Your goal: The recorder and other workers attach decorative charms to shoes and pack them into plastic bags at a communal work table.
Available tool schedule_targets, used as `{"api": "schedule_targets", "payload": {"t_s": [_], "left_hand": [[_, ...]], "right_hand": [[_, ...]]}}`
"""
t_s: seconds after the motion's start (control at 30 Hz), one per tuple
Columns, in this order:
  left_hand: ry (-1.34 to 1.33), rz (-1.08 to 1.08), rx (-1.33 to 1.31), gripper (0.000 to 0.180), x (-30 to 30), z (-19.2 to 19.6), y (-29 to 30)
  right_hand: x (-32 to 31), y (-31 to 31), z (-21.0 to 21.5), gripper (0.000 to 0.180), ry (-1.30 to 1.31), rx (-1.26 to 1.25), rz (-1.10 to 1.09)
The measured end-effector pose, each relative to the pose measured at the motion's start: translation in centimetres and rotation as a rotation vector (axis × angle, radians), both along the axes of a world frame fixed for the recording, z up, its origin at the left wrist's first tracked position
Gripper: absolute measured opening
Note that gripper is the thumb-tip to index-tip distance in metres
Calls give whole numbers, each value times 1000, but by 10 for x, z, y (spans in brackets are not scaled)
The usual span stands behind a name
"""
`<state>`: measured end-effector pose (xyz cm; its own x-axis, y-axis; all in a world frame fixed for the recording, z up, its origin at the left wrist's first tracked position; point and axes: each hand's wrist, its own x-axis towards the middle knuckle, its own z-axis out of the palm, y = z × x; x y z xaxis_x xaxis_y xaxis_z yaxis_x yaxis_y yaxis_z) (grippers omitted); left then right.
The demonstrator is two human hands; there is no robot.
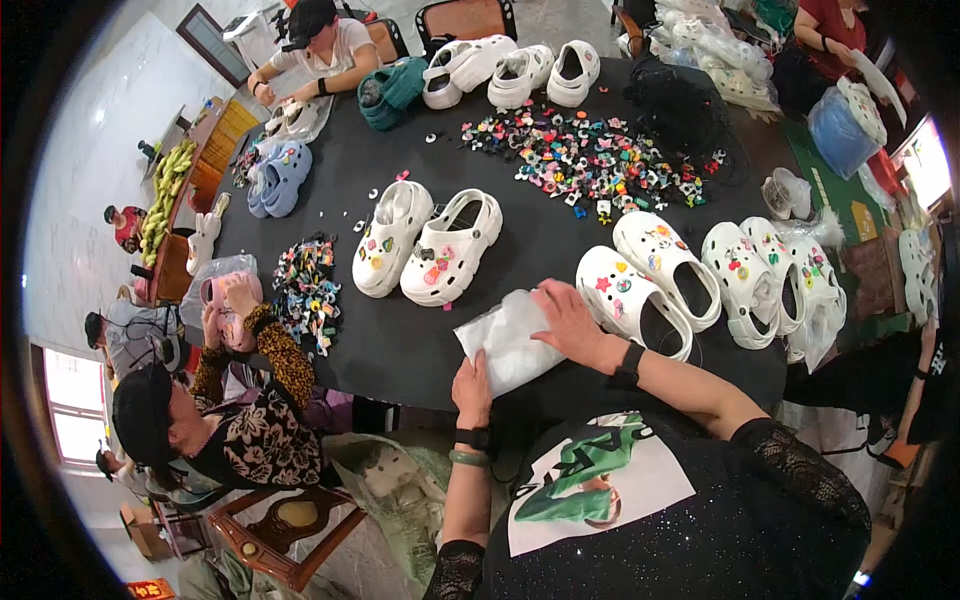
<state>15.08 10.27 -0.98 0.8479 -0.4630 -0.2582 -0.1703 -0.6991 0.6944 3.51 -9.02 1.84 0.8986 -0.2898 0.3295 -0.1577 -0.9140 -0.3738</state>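
At the table's near edge I hold a translucent white plastic bag [514, 352], with something pale inside that I cannot make out. My left hand [472, 386] pinches its left side, thumb up. On its upper right lies my right hand [574, 322], fingers curled over the edge. Just beyond stands a pair of white clogs [452, 250] decorated with colourful charms. To the right of my right hand are white slip-on clogs [640, 290], also decorated. Further right sit more white clogs [745, 280], some with plastic wrapping.
Loose charms [600, 160] spread over the far side of the black table [540, 215]; another heap [306, 290] lies left. A person [240, 420] at the left handles a pink clog [232, 305]. Across sits another person [325, 60], near blue clogs [280, 180] and green clogs [390, 92].
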Motion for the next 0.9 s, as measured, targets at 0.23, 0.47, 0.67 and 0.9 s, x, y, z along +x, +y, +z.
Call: {"api": "schedule_targets", "payload": {"t_s": [0.23, 0.47, 0.67, 0.9], "left_hand": [[-20, -3, 115, 42, 11, -5, -4], [29, -27, -23, 41, 14, 2, -2], [-724, -112, -184, 45, -24, 36, -4], [-276, -434, 94, 27, -22, 26, 0]], "right_hand": [[-12, 33, 7, 77, 224, -404, 530], [-11, 32, -9, 60, 56, -794, 427], [-2, 27, -18, 21, 308, -93, 391], [13, 4, 2, 23, 559, 362, 243]]}}
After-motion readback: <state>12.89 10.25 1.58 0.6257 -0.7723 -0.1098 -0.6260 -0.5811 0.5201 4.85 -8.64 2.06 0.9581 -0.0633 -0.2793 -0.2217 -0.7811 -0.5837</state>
